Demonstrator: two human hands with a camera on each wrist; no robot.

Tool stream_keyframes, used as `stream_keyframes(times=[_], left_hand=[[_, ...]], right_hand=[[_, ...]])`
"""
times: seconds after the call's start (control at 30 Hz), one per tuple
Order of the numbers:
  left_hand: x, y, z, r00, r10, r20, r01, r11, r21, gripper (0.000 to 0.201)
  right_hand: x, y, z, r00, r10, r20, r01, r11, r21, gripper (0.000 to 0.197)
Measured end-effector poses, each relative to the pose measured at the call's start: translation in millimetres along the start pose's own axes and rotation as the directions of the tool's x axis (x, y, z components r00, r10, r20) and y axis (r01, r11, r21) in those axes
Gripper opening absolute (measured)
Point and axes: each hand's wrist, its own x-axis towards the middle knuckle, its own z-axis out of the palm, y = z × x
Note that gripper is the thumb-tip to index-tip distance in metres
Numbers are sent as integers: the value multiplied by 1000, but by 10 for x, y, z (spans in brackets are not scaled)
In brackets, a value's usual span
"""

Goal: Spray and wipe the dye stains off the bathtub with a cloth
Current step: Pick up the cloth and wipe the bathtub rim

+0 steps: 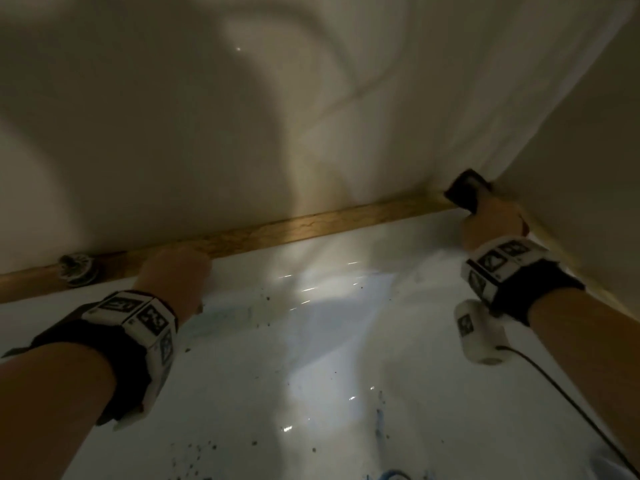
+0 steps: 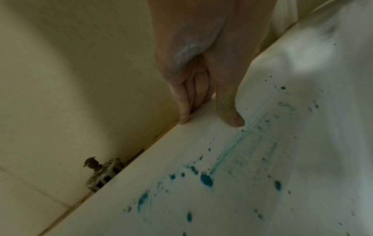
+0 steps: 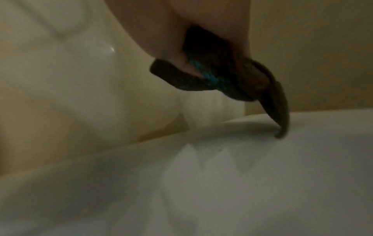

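The white bathtub [image 1: 311, 341] carries blue-green dye stains [image 2: 206, 180], with a long smear [image 2: 240, 143] and scattered specks [image 1: 379, 424]. My left hand [image 1: 173, 271] rests on the tub's far rim by the wall. In the left wrist view its fingers [image 2: 183, 115] lie straight along the seam and its thumb [image 2: 232, 118] touches the tub beside the smear. It holds nothing. My right hand [image 1: 491, 220] is in the far right corner and grips a dark cloth [image 1: 465, 192]. The cloth [image 3: 232, 83] shows a teal mark, and one hanging corner touches the rim.
A brownish strip [image 1: 311, 223] runs between the tub and the pale wall [image 1: 242, 116]. A small metal fitting [image 1: 74, 268] sits on that strip at the left. A black cable [image 1: 571, 410] trails from my right wrist over the tub.
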Motion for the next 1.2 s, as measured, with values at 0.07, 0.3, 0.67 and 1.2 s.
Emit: stream_keyframes(times=[0.07,0.3,0.67,1.2], left_hand=[[5,0,1,1000,-4,2,4,1000,9,47],[20,-22,62,1000,-2,-25,2,1000,5,43],[11,16,5,999,32,-42,-31,999,8,53],[-757,-446,882,884,-107,-455,-61,939,-339,60]], right_hand=[[73,59,138,971,73,226,-29,981,-194,48],[-685,-439,782,968,-79,236,141,956,-257,65],[-1631,-1161,971,741,-450,499,566,817,-104,71],[-1856,-1561,1093,677,-520,520,690,695,-203,68]])
